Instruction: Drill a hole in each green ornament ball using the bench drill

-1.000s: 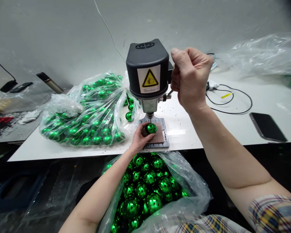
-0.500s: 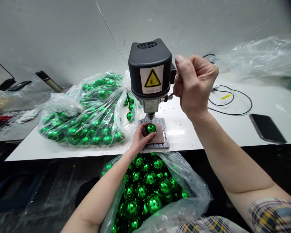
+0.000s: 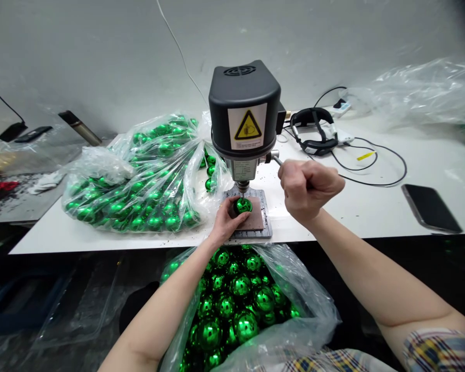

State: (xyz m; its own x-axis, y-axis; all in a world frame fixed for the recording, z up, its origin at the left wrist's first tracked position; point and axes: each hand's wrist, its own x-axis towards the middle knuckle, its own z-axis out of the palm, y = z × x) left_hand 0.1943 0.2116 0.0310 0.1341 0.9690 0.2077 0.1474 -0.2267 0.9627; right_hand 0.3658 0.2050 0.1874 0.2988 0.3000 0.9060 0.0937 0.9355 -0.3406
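My left hand (image 3: 228,221) grips a shiny green ball (image 3: 244,205) between thumb and fingers, on a brown pad (image 3: 256,217) over the metal base of a black drill press (image 3: 245,111). The press's bit points down at the top of the ball; whether it has entered the ball is too small to tell. My right hand (image 3: 308,186) is closed round the end of the press's lever (image 3: 278,160), to the right of the machine.
An open bag of green balls (image 3: 240,284) lies below the table edge. A closed bag of balls (image 3: 139,191) covers the table's left part. Behind my right hand are a headset (image 3: 313,139) and cables; a phone (image 3: 432,207) lies at the right edge.
My right hand has moved down with the lever, and the chuck and bit are lower over the ball. The headset has come into view. My left hand still holds the ball.
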